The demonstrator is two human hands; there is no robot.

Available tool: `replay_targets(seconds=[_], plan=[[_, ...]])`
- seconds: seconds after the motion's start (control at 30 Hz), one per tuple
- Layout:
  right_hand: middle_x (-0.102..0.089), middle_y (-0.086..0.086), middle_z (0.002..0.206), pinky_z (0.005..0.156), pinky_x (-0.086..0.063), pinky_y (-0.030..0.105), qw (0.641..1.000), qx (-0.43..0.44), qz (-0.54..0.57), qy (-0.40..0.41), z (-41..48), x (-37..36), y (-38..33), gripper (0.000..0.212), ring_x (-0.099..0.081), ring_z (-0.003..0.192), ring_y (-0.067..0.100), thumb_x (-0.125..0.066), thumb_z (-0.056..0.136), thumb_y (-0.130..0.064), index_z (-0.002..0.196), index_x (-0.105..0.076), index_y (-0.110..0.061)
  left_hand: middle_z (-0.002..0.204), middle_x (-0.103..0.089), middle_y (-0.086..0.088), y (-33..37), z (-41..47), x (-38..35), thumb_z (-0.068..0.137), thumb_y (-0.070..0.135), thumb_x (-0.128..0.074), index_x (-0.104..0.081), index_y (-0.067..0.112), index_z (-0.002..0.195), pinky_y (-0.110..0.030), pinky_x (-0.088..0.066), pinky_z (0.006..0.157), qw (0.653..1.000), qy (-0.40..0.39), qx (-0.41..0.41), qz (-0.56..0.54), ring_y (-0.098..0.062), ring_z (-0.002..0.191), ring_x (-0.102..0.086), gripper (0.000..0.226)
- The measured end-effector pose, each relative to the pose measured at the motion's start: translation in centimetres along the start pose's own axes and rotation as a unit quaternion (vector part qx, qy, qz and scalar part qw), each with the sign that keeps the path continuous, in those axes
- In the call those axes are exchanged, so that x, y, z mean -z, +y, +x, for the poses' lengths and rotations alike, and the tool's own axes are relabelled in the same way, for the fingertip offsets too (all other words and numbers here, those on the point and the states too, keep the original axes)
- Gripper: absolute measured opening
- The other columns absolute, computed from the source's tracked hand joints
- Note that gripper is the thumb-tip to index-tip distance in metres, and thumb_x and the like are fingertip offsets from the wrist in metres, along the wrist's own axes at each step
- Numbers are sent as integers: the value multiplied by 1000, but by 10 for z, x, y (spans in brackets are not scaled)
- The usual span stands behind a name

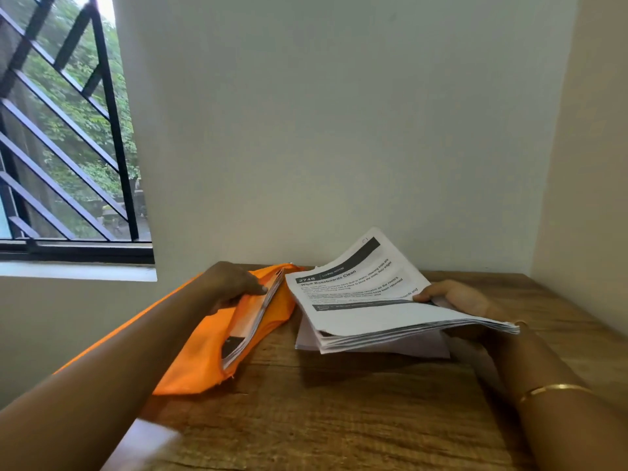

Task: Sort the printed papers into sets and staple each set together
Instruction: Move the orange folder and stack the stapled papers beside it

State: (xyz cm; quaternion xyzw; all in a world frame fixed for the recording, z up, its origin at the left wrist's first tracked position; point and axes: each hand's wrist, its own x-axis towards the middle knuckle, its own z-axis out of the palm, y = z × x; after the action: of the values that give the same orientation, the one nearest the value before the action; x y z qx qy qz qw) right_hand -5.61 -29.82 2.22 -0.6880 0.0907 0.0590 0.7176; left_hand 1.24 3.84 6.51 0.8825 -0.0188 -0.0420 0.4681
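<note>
Because the thick stack of printed papers [373,300] is pinched only at one edge by the right hand [455,297], sheets left of that grip could be spilled, while the sheaf [255,321] gripped by the left hand [231,283] could be snagged inside the orange bag [190,362].

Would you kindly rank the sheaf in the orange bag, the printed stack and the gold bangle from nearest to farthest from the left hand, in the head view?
1. Sheaf in the orange bag: left side, touched by the left hand.
2. Printed stack: centre, held by the right hand.
3. Gold bangle: far right, on the right wrist.
</note>
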Motion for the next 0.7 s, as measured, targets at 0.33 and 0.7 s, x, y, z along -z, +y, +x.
replay_targets(seconds=[0.33, 0.7], plan=[[-59, 22, 127, 105, -39, 41, 994, -23, -96, -45, 14, -46, -4, 75, -56, 112, 40, -84, 49, -14, 118, -61, 5, 92, -66, 3, 9, 1, 12, 80, 13, -69, -73, 15, 97, -19, -40, 59, 958, 129, -156, 205, -10, 86, -56, 18], [-62, 14, 117, 63, -40, 20, 954, 100, -251, 132, 10, -113, -10, 27, -53, 85, 18, -55, 90, -7, 114, -62, 2, 103, -64, -1, 6, -6, 16, 83, 11, -67, -69, 13, 108, -15, -40, 62, 953, 92, -163, 238, -11, 89, -55, 26]])
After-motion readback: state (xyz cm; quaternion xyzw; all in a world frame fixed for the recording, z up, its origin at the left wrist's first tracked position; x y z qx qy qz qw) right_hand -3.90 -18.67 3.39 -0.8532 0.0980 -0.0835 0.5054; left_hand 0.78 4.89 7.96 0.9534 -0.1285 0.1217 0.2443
